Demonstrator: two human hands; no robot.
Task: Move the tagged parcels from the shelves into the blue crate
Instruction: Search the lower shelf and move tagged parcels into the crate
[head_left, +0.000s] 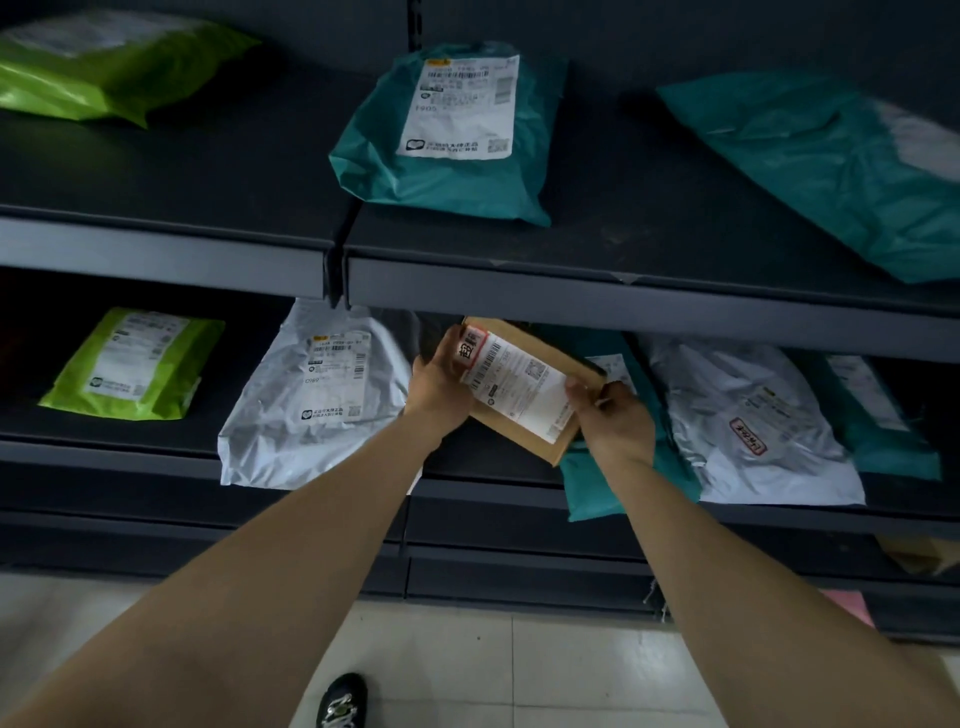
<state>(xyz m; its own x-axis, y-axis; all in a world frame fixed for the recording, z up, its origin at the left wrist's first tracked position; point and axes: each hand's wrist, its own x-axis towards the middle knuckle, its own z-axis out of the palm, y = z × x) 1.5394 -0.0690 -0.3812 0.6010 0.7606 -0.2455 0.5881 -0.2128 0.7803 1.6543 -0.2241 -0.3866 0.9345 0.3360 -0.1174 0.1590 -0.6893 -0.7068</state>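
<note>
The left hand (441, 384) and right hand (613, 415) each kept a pinching grip on the flat brown parcel (522, 395), at its 9 and 3 o'clock edges, which looked stiff and light.

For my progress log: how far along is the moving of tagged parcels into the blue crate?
Done: cannot tell; the crate is out of view. In hand: the left hand and right hand grip a brown parcel with a red tag at the lower shelf. Left: a white parcel to its right, also red-tagged, lies on that shelf.
</note>
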